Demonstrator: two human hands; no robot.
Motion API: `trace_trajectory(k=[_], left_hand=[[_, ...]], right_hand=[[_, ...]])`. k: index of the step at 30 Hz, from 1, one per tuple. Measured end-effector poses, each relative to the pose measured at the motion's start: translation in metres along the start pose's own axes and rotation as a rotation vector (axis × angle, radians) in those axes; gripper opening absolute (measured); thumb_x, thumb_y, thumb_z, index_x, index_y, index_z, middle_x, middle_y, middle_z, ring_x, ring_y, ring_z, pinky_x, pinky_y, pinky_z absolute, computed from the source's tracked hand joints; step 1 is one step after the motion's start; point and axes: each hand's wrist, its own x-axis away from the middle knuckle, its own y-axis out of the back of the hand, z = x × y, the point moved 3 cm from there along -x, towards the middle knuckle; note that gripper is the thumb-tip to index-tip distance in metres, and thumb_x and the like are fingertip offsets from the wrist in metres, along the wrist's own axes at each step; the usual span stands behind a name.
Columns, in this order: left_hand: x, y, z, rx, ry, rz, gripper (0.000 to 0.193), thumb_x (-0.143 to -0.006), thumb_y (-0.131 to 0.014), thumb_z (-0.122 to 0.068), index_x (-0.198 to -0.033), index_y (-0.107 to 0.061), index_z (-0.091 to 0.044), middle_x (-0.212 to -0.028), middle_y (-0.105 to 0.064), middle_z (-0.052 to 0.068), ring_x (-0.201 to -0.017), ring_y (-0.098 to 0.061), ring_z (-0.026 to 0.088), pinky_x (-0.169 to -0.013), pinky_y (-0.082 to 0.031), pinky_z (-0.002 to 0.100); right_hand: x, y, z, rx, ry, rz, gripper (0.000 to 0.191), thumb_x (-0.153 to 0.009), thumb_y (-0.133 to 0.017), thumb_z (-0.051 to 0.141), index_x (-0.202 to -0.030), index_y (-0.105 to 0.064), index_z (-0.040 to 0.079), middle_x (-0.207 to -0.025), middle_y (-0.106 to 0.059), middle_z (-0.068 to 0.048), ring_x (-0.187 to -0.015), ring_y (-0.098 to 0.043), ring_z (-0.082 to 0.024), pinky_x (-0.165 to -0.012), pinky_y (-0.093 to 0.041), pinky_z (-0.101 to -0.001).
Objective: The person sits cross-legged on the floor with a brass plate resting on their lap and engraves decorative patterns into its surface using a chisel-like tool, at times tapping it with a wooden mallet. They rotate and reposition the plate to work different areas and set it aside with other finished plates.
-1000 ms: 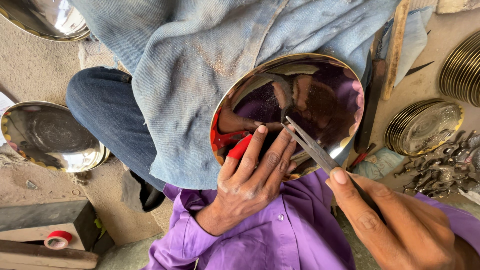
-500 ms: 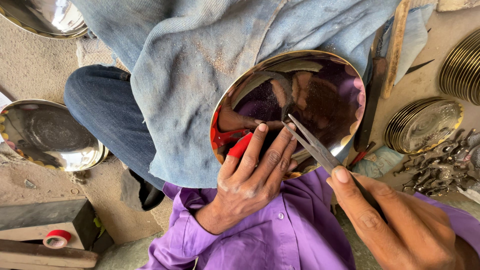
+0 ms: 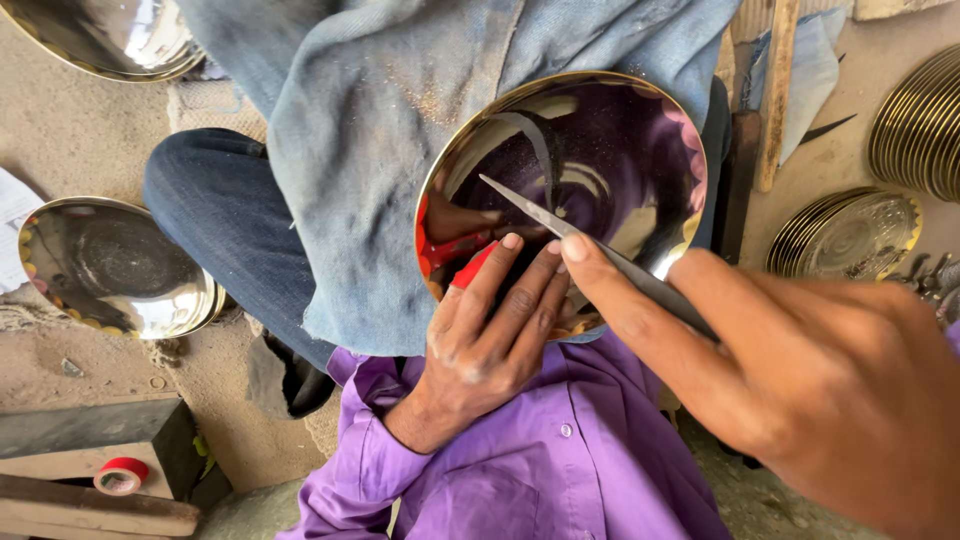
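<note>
Polished metal bowl (image 3: 600, 170) sits tilted on the lap, propped on a blue denim cloth (image 3: 400, 150) w/ its hollow facing up toward the camera. Left hand (image 3: 495, 330) braces the near rim: fingers spread & curled over the edge, pressing it down, w/ a red-taped bit (image 3: 474, 266) under the index finger, prob. finger tape or a wrapped tool, can't tell which. Right hand (image 3: 800, 390) is closed around a slim flat steel blade (image 3: 560, 222), forefinger laid along it, tip resting well inside the bowl. Bowl looks like thin sheet metal: light, stiff, very slick & mirror-bright, so it'll skate under tool pressure & show every scratch or print. Best hold is at the rim, thumb & fingers pinching the edge, cloth underneath for grip; avoid palming the shiny inside. Blade is rigid & narrow, so hold it low near the tip for control. More finished bowls (image 3: 110, 265) & stacked plates (image 3: 850, 230) lie on the ground either side.
</note>
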Motion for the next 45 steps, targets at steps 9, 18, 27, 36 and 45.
trace_trajectory(k=[9,18,27,36,45], left_hand=[[0.0,0.024,0.007,0.125,0.027,-0.052,0.039,-0.088,-0.074,-0.003,-0.126,-0.07,0.004,-0.132,-0.068,0.014,-0.127,-0.062,0.034,-0.104,-0.056,0.039],[-0.022,0.006,0.005,0.468,0.014,-0.065,0.047,-0.083,-0.069,0.004,-0.13,-0.065,0.003,-0.135,-0.065,0.016,-0.131,-0.063,0.036,-0.11,-0.055,0.041],[-0.021,-0.02,0.015,0.524,0.101,0.001,0.027,-0.074,-0.072,-0.001,-0.101,-0.072,-0.004,-0.095,-0.071,0.014,-0.089,-0.071,0.034,-0.075,-0.056,0.041],[-0.027,-0.01,0.009,0.504,0.076,-0.073,0.036,-0.08,-0.073,-0.007,-0.115,-0.074,-0.006,-0.101,-0.073,0.013,-0.091,-0.071,0.031,-0.078,-0.058,0.04],[-0.022,-0.03,0.009,0.532,0.067,-0.102,0.041,-0.083,-0.064,0.006,-0.123,-0.068,0.001,-0.115,-0.071,0.018,-0.104,-0.07,0.036,-0.086,-0.057,0.043]], right_hand=[[-0.007,-0.002,0.01,0.318,0.096,-0.068,0.056,-0.084,-0.071,0.011,-0.139,-0.073,0.019,-0.077,-0.053,0.002,-0.055,-0.055,-0.008,-0.041,-0.043,-0.024],[-0.007,-0.007,0.02,0.374,0.161,-0.211,0.053,-0.078,-0.07,0.016,-0.131,-0.07,0.018,-0.087,-0.061,0.004,-0.057,-0.06,-0.009,-0.04,-0.042,-0.0252],[0.004,0.014,0.013,0.174,0.243,-0.353,0.068,-0.081,-0.068,0.04,-0.145,-0.063,0.02,-0.093,-0.063,0.002,-0.088,-0.063,-0.018,-0.073,-0.051,-0.0358],[-0.033,0.084,0.052,0.21,0.29,-0.611,0.063,-0.094,-0.067,0.06,-0.142,-0.061,0.021,-0.107,-0.069,-0.002,-0.106,-0.063,-0.022,-0.097,-0.047,-0.0489],[-0.033,0.068,0.047,0.173,0.286,-0.548,0.072,-0.098,-0.058,0.062,-0.149,-0.05,0.011,-0.104,-0.065,-0.014,-0.1,-0.064,-0.032,-0.094,-0.047,-0.0598]])
